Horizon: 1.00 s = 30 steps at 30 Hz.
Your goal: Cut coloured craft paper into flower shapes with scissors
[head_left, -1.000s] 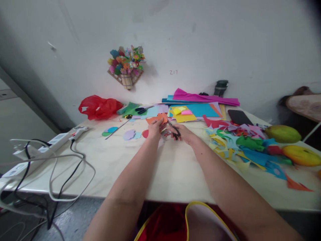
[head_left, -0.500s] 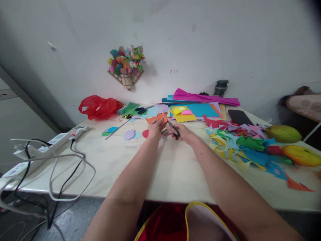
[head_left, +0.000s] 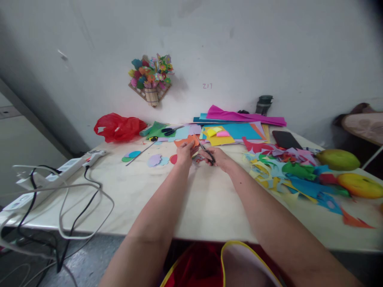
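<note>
I see even, muted indoor light; a soft shadow falls on the wall right of the flower bouquet (head_left: 151, 77). Well right of it, the corner darkens; fine detail throughout appears soft, and I find wide-angle stretching below it.

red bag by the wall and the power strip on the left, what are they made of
The red bag looks like thin, slightly glossy plastic film: it crumples into soft folds and lets some light through. The power strip seems to be hard white plastic, smooth and fairly matte, judging by its rigid straight edges.
</note>
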{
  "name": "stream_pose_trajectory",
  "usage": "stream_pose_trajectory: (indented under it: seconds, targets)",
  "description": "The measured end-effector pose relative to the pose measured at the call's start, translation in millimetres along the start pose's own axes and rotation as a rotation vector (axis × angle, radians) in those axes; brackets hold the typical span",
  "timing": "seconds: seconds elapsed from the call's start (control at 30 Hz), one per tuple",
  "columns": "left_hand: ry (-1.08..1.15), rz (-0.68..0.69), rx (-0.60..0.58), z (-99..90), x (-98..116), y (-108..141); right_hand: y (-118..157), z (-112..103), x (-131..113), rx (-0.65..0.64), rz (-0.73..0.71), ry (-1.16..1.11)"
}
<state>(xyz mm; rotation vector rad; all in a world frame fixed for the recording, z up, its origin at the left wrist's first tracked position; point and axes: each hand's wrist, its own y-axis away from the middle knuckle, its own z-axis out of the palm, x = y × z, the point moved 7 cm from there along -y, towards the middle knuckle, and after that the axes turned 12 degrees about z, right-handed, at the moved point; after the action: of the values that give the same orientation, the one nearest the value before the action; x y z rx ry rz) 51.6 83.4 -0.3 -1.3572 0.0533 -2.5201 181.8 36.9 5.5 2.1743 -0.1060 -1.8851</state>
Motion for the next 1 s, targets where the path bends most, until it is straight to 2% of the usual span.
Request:
stream_pose_trajectory:
  seconds: [0.27, 1.0]
  targets:
    - [-0.014, -0.007, -0.008, -1.4, 3.2, 0.0, -7.7, -1.7, 3.2, -0.012, -0.026, -0.006]
    - [-0.058, -0.019, -0.053, -0.4, 14.6, 3.7, -7.8, -4.5, 2.1, -0.026, -0.041, -0.006]
